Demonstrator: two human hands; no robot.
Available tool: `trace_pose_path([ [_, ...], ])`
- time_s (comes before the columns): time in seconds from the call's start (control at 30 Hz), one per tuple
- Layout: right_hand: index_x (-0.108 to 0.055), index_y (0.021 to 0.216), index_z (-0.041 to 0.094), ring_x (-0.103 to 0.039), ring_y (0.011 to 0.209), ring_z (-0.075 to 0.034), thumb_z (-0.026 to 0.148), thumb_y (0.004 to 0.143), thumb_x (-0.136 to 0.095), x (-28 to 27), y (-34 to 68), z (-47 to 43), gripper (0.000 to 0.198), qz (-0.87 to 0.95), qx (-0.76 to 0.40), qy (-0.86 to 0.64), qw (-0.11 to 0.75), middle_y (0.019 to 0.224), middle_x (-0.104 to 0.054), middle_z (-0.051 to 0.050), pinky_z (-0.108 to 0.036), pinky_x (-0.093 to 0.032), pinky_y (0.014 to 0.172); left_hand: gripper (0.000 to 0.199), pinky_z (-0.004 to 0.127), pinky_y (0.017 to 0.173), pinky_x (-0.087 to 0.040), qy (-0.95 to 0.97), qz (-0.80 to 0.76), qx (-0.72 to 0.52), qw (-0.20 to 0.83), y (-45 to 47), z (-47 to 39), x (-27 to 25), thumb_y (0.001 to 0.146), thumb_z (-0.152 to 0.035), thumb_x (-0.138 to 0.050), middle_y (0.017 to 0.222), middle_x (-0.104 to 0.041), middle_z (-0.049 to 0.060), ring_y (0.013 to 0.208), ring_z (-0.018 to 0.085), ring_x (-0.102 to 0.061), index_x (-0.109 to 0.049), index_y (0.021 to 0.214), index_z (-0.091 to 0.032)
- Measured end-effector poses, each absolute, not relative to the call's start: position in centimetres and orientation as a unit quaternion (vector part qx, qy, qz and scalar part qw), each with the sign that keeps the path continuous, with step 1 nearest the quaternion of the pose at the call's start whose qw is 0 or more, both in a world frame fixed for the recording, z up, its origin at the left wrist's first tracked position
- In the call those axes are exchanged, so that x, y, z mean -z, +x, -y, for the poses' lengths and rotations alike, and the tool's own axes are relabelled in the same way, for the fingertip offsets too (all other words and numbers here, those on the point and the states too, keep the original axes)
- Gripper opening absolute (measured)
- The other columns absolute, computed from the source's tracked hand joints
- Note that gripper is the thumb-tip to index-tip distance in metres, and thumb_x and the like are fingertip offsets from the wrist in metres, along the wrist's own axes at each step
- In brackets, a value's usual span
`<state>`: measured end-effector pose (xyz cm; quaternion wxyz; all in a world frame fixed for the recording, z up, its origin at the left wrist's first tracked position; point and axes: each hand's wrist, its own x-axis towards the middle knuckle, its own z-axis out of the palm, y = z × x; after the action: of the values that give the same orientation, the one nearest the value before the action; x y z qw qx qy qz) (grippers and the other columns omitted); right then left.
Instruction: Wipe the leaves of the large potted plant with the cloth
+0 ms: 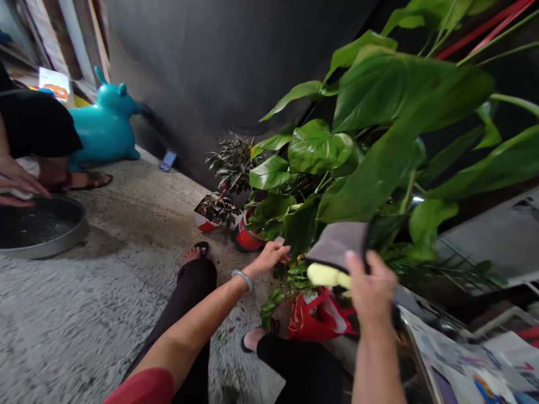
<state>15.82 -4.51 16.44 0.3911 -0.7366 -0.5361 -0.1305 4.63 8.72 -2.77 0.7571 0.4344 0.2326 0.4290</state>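
Observation:
My right hand (374, 283) is closed around a folded cloth (339, 242), grey on one side and pale yellow on the other, held among the leaves. My left hand (273, 256), with a bracelet at the wrist, pinches the lower edge of a dark green leaf (300, 225). Broad, glossy leaves of the same large potted plant (379, 140) spread above both hands. Below the cloth, a red bag (309, 318) stands on the floor. Beside my left hand is a red and green pot (246, 233).
A smaller dark-leaved plant sits in a white and red pot (206, 216). At left, another person's hands (21, 179) are over a round metal basin (46, 247) with water. Behind it stands a turquoise animal toy (107, 126). Papers (475, 359) lie at lower right.

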Motion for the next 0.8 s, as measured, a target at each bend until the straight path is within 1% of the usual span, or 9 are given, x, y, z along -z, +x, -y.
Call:
trace_pose_path([
  [0.07,-0.067,0.071,0.021,-0.062,0.07,-0.023,0.055,0.082,-0.058,-12.6,13.8,4.3,0.038,0.589,0.004,-0.737,0.332,0.073,-0.07,-0.008,-0.035,-0.049,0.072,0.057,0.023,0.053,-0.04,0.435,-0.231,-0.44,0.751,4.3,-9.0,3.0,0.064,-0.07,-0.073,0.054,-0.059,0.0,0.052,0.011,-0.052,-0.06,0.059,-0.015],
  [0.17,-0.075,0.08,0.019,-0.069,0.081,-0.027,0.058,0.078,-0.061,-8.3,12.1,7.8,0.042,0.549,-0.142,-0.756,0.328,0.084,-0.077,-0.011,-0.035,-0.054,0.078,0.06,0.021,0.05,-0.031,0.433,-0.232,-0.469,0.734,3.9,-9.7,3.5,0.065,-0.071,-0.073,0.048,-0.049,-0.004,0.048,0.007,-0.042,-0.054,0.054,-0.015],
  [0.27,-0.079,0.088,0.017,-0.072,0.084,-0.03,0.059,0.069,-0.073,-9.0,12.6,11.7,0.047,0.452,-0.226,-0.779,0.37,0.089,-0.079,-0.011,-0.034,-0.057,0.076,0.06,0.023,0.053,-0.04,0.421,-0.236,-0.466,0.742,4.0,-10.3,4.2,0.064,-0.073,-0.072,0.054,-0.059,-0.001,0.052,0.01,-0.052,-0.057,0.058,-0.015],
  [0.37,-0.078,0.11,0.017,-0.072,0.092,-0.028,0.055,0.071,-0.077,-12.0,13.8,11.8,0.054,0.37,-0.226,-0.761,0.482,0.102,-0.078,-0.009,-0.032,-0.057,0.075,0.06,0.027,0.059,-0.048,0.417,-0.244,-0.446,0.753,4.4,-10.2,4.4,0.063,-0.073,-0.073,0.062,-0.068,0.005,0.058,0.015,-0.061,-0.06,0.062,-0.015],
  [0.47,-0.076,0.114,0.018,-0.07,0.101,-0.028,0.053,0.068,-0.079,-12.0,14.6,8.2,0.058,0.328,-0.168,-0.726,0.581,0.106,-0.078,-0.008,-0.035,-0.056,0.085,0.06,0.026,0.057,-0.048,0.424,-0.24,-0.439,0.755,5.0,-9.6,4.4,0.063,-0.073,-0.074,0.061,-0.067,0.005,0.056,0.014,-0.06,-0.06,0.061,-0.015],
  [0.53,-0.077,0.108,0.016,-0.068,0.104,-0.029,0.053,0.06,-0.082,-9.6,15.0,6.0,0.061,0.29,-0.156,-0.743,0.582,0.106,-0.077,-0.008,-0.038,-0.054,0.091,0.059,0.025,0.056,-0.047,0.429,-0.229,-0.437,0.757,5.3,-9.3,4.5,0.065,-0.073,-0.074,0.06,-0.066,0.004,0.055,0.013,-0.059,-0.061,0.062,-0.015],
  [0.6,-0.077,0.1,0.016,-0.067,0.106,-0.032,0.054,0.052,-0.083,-6.1,15.2,5.7,0.061,0.229,-0.195,-0.779,0.55,0.107,-0.077,-0.01,-0.042,-0.055,0.091,0.058,0.025,0.056,-0.047,0.434,-0.223,-0.44,0.754,5.3,-9.4,4.7,0.066,-0.071,-0.074,0.059,-0.065,0.003,0.055,0.013,-0.059,-0.062,0.063,-0.014],
  [0.7,-0.076,0.09,0.02,-0.065,0.115,-0.038,0.057,0.05,-0.081,-1.4,15.8,9.2,0.054,0.164,-0.262,-0.795,0.522,0.11,-0.076,-0.012,-0.045,-0.058,0.085,0.054,0.024,0.057,-0.048,0.44,-0.234,-0.45,0.741,4.8,-10.1,5.4,0.069,-0.067,-0.074,0.061,-0.067,0.003,0.056,0.013,-0.06,-0.064,0.067,-0.014],
  [0.8,-0.077,0.089,0.025,-0.054,0.132,-0.038,0.045,0.046,-0.084,0.9,17.0,14.2,0.048,0.199,-0.271,-0.785,0.519,0.119,-0.073,-0.009,-0.043,-0.055,0.095,0.048,0.024,0.058,-0.048,0.437,-0.262,-0.47,0.721,3.9,-11.4,6.1,0.073,-0.063,-0.072,0.064,-0.067,0.004,0.059,0.013,-0.061,-0.064,0.069,-0.015],
])
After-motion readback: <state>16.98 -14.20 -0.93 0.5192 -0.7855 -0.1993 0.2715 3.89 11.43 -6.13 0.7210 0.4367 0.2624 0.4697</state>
